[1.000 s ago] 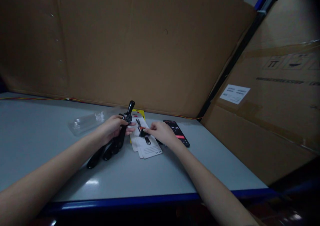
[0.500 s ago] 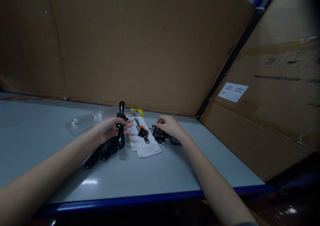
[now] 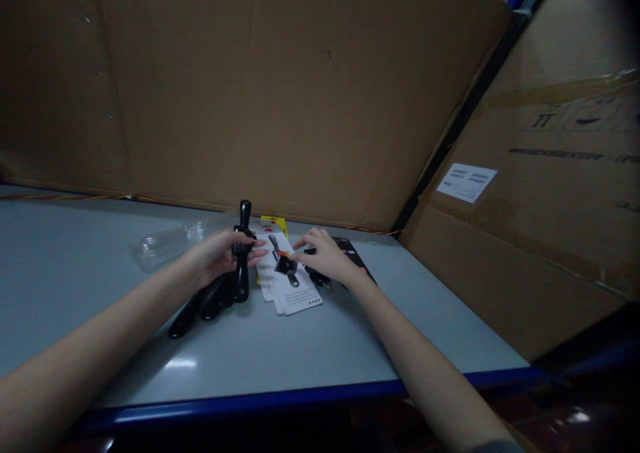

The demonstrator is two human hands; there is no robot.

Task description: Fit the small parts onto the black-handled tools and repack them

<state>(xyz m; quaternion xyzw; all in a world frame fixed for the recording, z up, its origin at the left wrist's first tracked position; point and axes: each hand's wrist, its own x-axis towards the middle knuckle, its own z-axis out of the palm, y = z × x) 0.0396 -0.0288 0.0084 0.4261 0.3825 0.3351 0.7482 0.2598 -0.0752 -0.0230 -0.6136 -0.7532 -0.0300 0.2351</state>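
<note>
Grey tabletop [image 3: 310,349], roomy toward blue edge [image 3: 250,401], left hand [image 3: 220,256] closed around black tool [image 3: 242,278], right hand [image 3: 324,254] spread

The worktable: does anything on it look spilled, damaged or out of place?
I see no spill or clear damage. Only the printed cards look slightly askew: they lie in a loose stack, edges not lined up, and a yellow piece shows past their far end.

The tool [image 3: 242,281] is black, the cards [image 3: 300,299] white.

Left hand [image 3: 225,253] curls in a grip; right hand [image 3: 323,254] parts its fingers.
</note>
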